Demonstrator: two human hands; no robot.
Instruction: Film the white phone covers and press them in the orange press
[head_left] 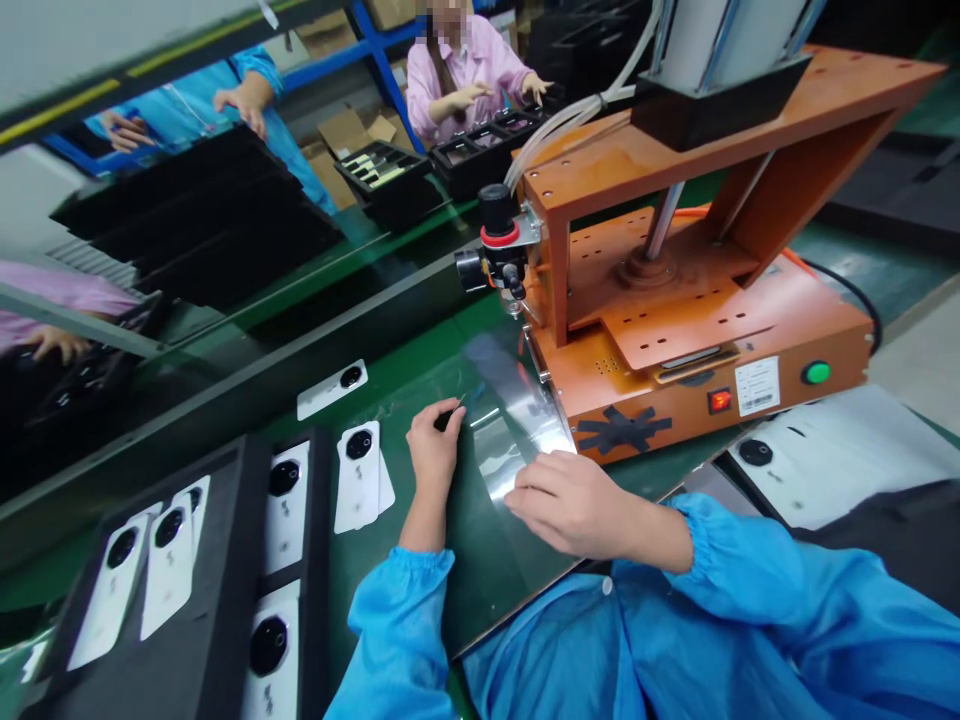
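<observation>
Beside the orange press, my right hand (570, 505) has its fingers pinched on the near edge of a clear plastic film (499, 455), which shines with reflections and reaches toward the machine. To its left, my left hand (435, 445) is raised with fingers closed around a small dark piece (444, 418); a thin pointed end shows at the fingertips, and its kind is unclear. White phone back cover (356, 480), with a round black camera ring, lies left of my left hand, overlapping another cover. A further white cover (330, 390) lies behind.
The orange press (720, 390) stands to the right with a lit red switch and green button. Black trays (202, 660) with several white covers are at left. More covers (832, 460) lie at right. Co-workers (469, 80) handle black trays (202, 210) across the bench.
</observation>
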